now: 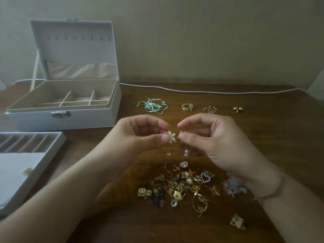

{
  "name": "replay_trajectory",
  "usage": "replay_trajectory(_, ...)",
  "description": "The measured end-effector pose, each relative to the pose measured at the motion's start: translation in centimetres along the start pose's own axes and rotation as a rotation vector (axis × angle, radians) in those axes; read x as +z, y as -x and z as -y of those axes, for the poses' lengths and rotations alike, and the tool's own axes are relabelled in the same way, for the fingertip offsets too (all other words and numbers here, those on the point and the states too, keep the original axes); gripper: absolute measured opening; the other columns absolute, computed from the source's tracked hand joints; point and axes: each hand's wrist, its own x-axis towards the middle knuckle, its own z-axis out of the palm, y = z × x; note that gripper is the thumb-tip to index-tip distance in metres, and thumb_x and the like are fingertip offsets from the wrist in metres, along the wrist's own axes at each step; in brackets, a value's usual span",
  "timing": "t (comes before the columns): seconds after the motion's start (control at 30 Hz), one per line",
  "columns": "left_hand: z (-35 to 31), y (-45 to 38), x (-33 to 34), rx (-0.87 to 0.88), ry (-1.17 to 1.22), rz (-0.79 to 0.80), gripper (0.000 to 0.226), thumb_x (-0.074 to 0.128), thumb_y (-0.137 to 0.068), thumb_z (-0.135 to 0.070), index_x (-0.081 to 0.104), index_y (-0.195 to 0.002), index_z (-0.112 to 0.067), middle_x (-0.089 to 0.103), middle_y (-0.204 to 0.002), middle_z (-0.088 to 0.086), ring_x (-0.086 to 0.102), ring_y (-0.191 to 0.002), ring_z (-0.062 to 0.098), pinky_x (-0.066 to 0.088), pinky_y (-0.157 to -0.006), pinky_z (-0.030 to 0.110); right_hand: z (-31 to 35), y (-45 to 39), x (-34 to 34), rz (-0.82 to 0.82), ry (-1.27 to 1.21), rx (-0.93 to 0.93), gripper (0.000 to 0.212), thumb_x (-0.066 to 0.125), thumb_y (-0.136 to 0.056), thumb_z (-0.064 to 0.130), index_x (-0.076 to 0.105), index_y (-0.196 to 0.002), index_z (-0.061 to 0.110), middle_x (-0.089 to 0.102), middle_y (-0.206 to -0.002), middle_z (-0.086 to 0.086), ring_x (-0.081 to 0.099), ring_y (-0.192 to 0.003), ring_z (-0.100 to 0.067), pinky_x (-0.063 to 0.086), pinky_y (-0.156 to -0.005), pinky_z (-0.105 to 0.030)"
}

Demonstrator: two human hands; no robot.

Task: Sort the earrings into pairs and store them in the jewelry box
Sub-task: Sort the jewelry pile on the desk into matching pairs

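Wooden table [263, 137] — hands raised, pinching earrings [171, 135]

Box [59, 120] white, beige lining. Tray [26, 172] white, beige slots. Table [263, 137] dark brown wood grain. Ribbon [152, 106] mint green. Heap [182, 186] mostly gold, some pearl white, dark blue, red. Flower earring [170, 135] cream, gold. Cable [210, 92] grey. Bracelet [273, 193] pink. Wall [210, 41] beige.

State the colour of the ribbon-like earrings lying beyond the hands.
The ribbon-like earrings are mint green, seen in the head view.
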Motion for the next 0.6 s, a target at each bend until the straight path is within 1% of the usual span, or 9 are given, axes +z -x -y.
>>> replay_trajectory(0.1,0.0,0.0,0.2,0.012,0.006,-0.013,0.025,0.08,-0.059,-0.014,0.077,-0.084,-0.016,0.072,-0.082,0.008,0.069,-0.077,0.016,0.056,-0.069,0.022,0.1,0.2,0.7,-0.015,-0.026,0.006,0.012,0.07,-0.082,0.009,0.072,-0.092,0.015,0.076,-0.078,-0.004,0.073,-0.068,-0.022,0.059,-0.061,-0.032)
replay_trajectory(0.2,0.1,0.0,0.1,0.015,-0.063,-0.06,0.023,0.079,-0.063,-0.012,0.076,-0.085,-0.017,0.074,-0.084,0.008,0.071,-0.081,0.018,0.057,-0.075,0.026,0.0,0.3,0.9,-0.076,0.018,0.007,0.011,0.069,-0.084,0.011,0.074,-0.09,0.018,0.076,-0.078,-0.001,0.073,-0.07,-0.018,0.059,-0.064,-0.034)
replay_trajectory(0.27,0.2,0.1,0.2,-0.013,-0.095,-0.069,0.022,0.078,-0.066,-0.01,0.075,-0.087,-0.013,0.074,-0.086,0.009,0.072,-0.082,0.02,0.057,-0.079,0.03,0.0,0.3,1.1,-0.109,0.061,0.007,0.011,0.069,-0.085,0.013,0.075,-0.09,0.02,0.076,-0.078,0.001,0.073,-0.072,-0.014,0.059,-0.065,-0.033)
replay_trajectory(0.33,0.2,0.2,0.3,-0.036,-0.126,-0.057,0.021,0.078,-0.069,-0.009,0.073,-0.089,-0.011,0.075,-0.088,0.009,0.073,-0.084,0.022,0.058,-0.08,0.032,0.1,0.5,1.3,-0.098,0.083,0.011,0.009,0.069,-0.085,0.016,0.075,-0.09,0.021,0.076,-0.077,0.003,0.073,-0.07,-0.012,0.059,-0.063,-0.028)
replay_trajectory(0.4,0.2,0.2,0.4,-0.013,-0.204,-0.052,0.018,0.078,-0.072,-0.007,0.073,-0.09,-0.01,0.075,-0.089,0.008,0.074,-0.085,0.022,0.058,-0.08,0.031,0.2,0.7,1.4,-0.068,0.107,0.012,0.008,0.071,-0.083,0.019,0.075,-0.09,0.021,0.075,-0.074,0.004,0.072,-0.067,-0.009,0.058,-0.061,-0.023)
replay_trajectory(0.5,0.3,0.1,0.4,0.064,-0.355,-0.08,0.017,0.081,-0.074,-0.007,0.073,-0.086,-0.015,0.076,-0.086,0.002,0.073,-0.082,0.017,0.059,-0.075,0.027,0.2,0.7,1.3,-0.046,0.166,0.019,0.011,0.076,-0.078,0.02,0.075,-0.089,0.022,0.075,-0.075,0.003,0.072,-0.068,-0.011,0.06,-0.065,-0.028)
replay_trajectory(0.6,0.4,0.1,0.6,0.1,-0.469,-0.115,0.018,0.084,-0.072,-0.013,0.073,-0.082,-0.023,0.075,-0.083,-0.005,0.073,-0.077,0.011,0.06,-0.072,0.028,0.4,0.7,1.1,-0.038,0.193,0.007,0.007,0.077,-0.076,0.018,0.076,-0.083,0.022,0.074,-0.075,0.002,0.072,-0.068,-0.012,0.059,-0.063,-0.027)
